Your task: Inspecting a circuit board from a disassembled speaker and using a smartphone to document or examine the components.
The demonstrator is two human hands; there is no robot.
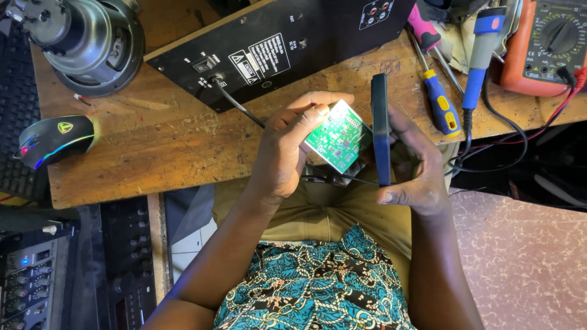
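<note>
From your head camera, the wooden workbench (153,146) is crowded. A black amplifier panel (275,46) lies tilted across its middle, with a black cable (238,105) running from it toward your hands. A loudspeaker driver (92,43) sits at the far left corner, and a black gaming mouse (55,139) with coloured lights rests near the left edge. To the right lie a blue and yellow screwdriver (441,104), a pink-handled screwdriver (425,30), a blue-handled soldering iron (483,55) and an orange multimeter (544,46) with red and black leads. Audio gear with knobs (30,275) sits low at your left.

Nothing stands between your hands and the bench; the cable passes just behind your left hand.

Your left hand (284,153) is closed on the green circuit board (339,137), thumb and fingers pinching its upper left corner, so the board juts out to the right of the grip. Your right hand (416,171) grasps a dark blue phone (380,128) edge-on, upright, just beside the board's right edge.

The board is small, squarish, tilted, studded with tiny components, and brightly lit at its top corner. It hangs above your lap at the bench's near edge.
</note>
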